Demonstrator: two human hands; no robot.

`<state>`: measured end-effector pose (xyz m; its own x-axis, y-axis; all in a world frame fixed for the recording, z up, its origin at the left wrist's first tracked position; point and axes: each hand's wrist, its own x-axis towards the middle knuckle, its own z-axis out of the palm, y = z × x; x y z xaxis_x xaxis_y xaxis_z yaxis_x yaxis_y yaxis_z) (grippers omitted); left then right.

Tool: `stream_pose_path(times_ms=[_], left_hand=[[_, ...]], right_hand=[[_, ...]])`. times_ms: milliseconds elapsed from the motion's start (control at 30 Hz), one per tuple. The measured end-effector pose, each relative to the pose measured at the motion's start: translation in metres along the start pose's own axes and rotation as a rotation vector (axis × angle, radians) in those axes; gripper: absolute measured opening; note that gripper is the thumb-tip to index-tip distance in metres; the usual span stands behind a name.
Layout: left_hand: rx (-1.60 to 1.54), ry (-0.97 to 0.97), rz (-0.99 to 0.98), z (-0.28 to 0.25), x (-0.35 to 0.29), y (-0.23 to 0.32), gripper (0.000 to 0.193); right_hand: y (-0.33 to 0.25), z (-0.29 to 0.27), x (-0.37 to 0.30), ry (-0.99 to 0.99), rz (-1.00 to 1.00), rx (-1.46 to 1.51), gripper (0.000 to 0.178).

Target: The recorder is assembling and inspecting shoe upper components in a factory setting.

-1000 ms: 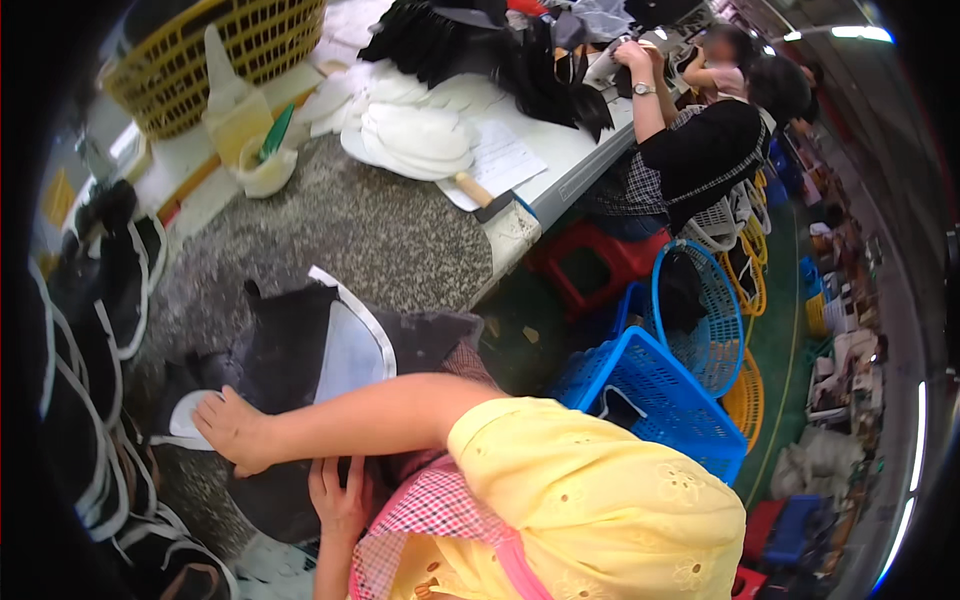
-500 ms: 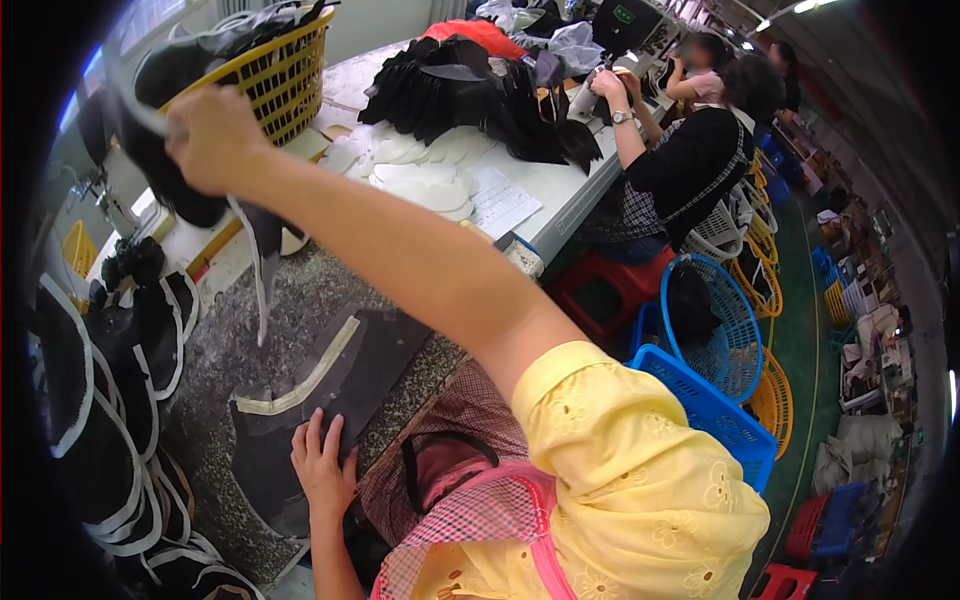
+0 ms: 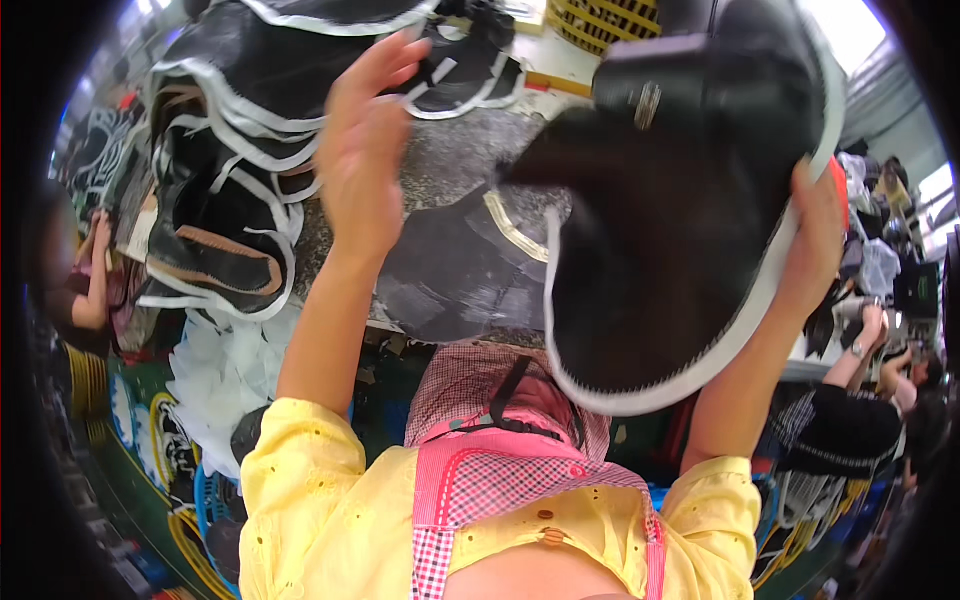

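A speckled grey tabletop (image 3: 450, 170) carries stacks of black white-edged fabric pieces (image 3: 230, 150). Raised above it, a large black fabric piece (image 3: 680, 220) with white trim is gripped at its right edge by the right hand (image 3: 815, 245), fingers closed round the rim. The left hand (image 3: 365, 150) hangs open beside it, fingers spread, holding nothing.

A fabric piece (image 3: 690, 220) is held up at right, above the worktable (image 3: 450, 160); stacked pieces (image 3: 230, 200) lie left, a basket (image 3: 610, 20) behind.
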<state>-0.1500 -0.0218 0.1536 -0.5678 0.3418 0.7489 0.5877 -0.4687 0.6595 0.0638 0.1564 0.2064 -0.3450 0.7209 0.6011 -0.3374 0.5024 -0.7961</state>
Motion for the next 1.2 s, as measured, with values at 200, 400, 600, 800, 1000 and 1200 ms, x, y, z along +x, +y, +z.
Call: stream_pose_path(times_ms=[200,400,600,800,1000,1200], left_hand=[[-0.539,-0.656,-0.381,0.015,-0.008,-0.011,0.110],[0.143,-1.010,0.094,0.026,-0.004,0.018,0.077],[0.055,-1.090,0.110,0.059,-0.038,-0.014,0.040],[0.189,-1.071,0.475,0.102,-0.048,0.023,0.032],[0.121,-1.123,0.457,0.115,-0.059,0.030,0.036],[-0.492,-0.928,-0.620,0.074,-0.070,-0.050,0.135]], right_hand=[[0.021,0.001,-0.050,-0.009,0.337,0.713,0.037],[0.070,-0.043,-0.100,0.129,0.451,0.758,0.037],[0.092,-0.075,-0.157,0.265,0.502,0.837,0.041],[0.076,-0.124,-0.165,0.314,0.042,-0.642,0.074],[0.021,-0.079,-0.093,-0.762,-0.294,-0.669,0.032],[-0.016,-0.067,-0.080,-0.706,-0.552,-0.306,0.007]])
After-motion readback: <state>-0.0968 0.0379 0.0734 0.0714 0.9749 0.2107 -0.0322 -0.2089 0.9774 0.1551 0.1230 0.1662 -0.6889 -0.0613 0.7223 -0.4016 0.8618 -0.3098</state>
